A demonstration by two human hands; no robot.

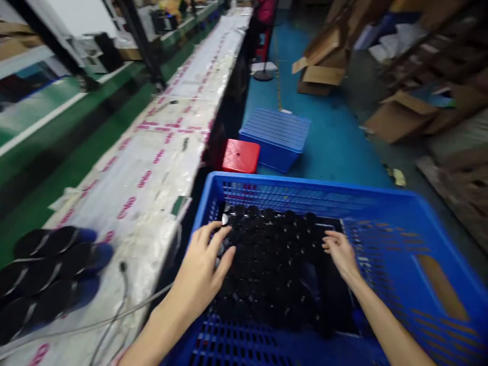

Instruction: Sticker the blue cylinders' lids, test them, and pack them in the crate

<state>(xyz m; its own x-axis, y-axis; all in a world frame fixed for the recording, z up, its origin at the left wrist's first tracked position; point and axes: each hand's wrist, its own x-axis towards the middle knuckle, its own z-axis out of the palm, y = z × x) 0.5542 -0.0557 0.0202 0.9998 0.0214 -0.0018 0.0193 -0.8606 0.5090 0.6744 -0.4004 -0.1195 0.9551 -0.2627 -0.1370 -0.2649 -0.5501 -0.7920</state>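
My left hand (204, 262) is over the left side of the crate, its fingers and thumb apart beside the black round pieces (267, 254). A small pale spot shows at its fingertips, too blurred to name. On the right, my right hand (341, 253) hovers by the edge of a flat black sheet (335, 284); its fingers are loosely bent and slightly apart, with nothing visible in them. The black pieces sit packed in rows, and sheet and pieces lie inside the blue plastic crate (324, 185).
A long table (141, 168) wrapped in printed film runs along the left. Black-topped cylinders (76, 259) and a cable (114, 317) rest on it. Past the crate are a red stool (241, 155), a blue lidded bin (274, 132) and cardboard boxes (322, 73). A person in red (266, 11) is far back.
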